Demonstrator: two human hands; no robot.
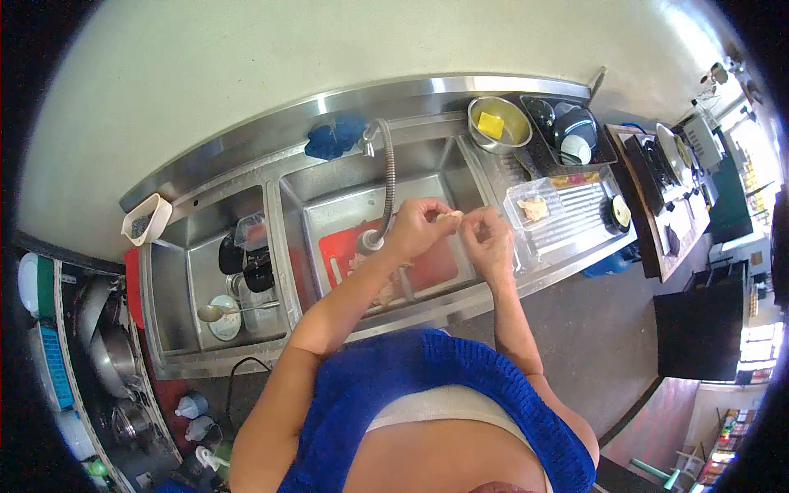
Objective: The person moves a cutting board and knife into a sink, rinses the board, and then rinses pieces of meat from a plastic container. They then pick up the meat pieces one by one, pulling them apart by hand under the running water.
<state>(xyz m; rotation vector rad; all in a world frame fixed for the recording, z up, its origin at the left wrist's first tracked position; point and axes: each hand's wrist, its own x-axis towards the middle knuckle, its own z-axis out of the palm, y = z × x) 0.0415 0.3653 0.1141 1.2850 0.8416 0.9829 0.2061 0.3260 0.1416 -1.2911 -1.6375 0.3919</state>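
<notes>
Over the right part of the middle sink, my left hand point(421, 228) and my right hand point(489, 238) are close together with fingers pinched. Between them is a small piece of pale meat point(449, 216), mostly hidden by the fingers. Below my hands a red cutting board point(436, 264) lies in the sink basin, with more pale, pinkish meat point(389, 289) on it, partly behind my left forearm. To the right of my right hand, a transparent plastic container point(552, 195) on the drainboard holds some pale meat pieces point(532, 209).
A flexible faucet point(389, 168) hangs into the middle sink; a blue cloth point(335, 138) lies behind it. Dishes and a ladle point(212, 313) fill part of the left sink. A metal pot point(514, 123) with a yellow sponge point(491, 125) and a black dish tray point(604, 156) stand back right.
</notes>
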